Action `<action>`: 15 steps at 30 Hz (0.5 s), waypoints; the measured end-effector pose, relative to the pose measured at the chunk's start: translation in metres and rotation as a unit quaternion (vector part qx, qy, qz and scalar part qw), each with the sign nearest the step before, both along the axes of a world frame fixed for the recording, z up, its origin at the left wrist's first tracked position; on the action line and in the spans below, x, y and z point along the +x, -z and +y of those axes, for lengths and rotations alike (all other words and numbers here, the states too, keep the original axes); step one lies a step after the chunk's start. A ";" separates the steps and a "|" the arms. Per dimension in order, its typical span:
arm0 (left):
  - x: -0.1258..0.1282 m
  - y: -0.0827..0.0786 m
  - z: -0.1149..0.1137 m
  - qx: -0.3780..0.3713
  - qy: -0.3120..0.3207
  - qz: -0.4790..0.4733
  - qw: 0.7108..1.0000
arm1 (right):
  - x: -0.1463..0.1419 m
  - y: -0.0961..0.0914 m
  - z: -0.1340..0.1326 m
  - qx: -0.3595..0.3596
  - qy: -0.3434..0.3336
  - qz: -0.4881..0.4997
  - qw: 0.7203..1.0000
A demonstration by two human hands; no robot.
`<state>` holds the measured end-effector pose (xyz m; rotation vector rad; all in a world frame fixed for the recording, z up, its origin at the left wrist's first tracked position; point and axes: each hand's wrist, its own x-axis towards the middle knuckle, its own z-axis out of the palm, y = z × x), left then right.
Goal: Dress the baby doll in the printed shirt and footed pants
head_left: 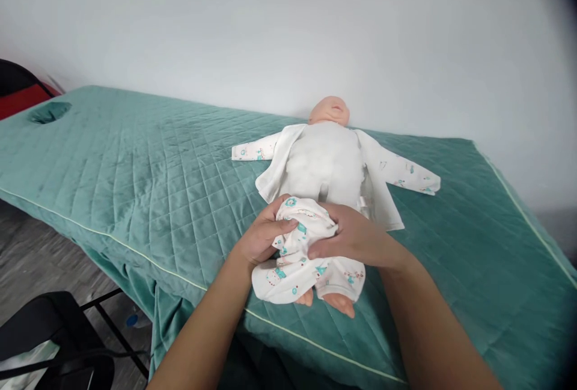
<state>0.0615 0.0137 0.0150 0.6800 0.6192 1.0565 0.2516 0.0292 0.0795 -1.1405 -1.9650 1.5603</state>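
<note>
A baby doll [331,111] lies on its back on the green quilted bed, head toward the wall. Its printed white jacket [392,167] is spread open, with both sleeves stretched out sideways over a white padded torso [318,158]. Printed baby pants [288,279] cover the lower legs, and the doll's feet [340,303] stick out of the cuffs. My left hand [265,234] grips the bunched pants from the left, thumb on top. From the right, my right hand [349,234] closes on the same bunched cloth. The doll's upper legs are hidden behind my hands and the fabric.
The green bed cover [148,155] runs far to the left, where it has a round hole [50,112]. A white wall [216,35] stands behind. At the lower left is a black chair [54,324] with cloth on it; another chair [20,92], black and red, stands beyond.
</note>
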 end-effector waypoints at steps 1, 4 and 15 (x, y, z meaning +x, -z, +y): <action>0.000 0.000 0.000 -0.001 -0.003 0.001 1.000 | -0.001 -0.001 -0.001 0.004 -0.007 -0.012 1.000; 0.000 0.000 0.000 -0.005 -0.009 0.001 1.000 | 0.000 0.000 -0.004 0.026 0.006 -0.015 1.000; 0.009 -0.002 -0.015 -0.001 -0.049 -0.034 0.998 | 0.005 0.017 0.002 0.022 0.058 0.080 0.995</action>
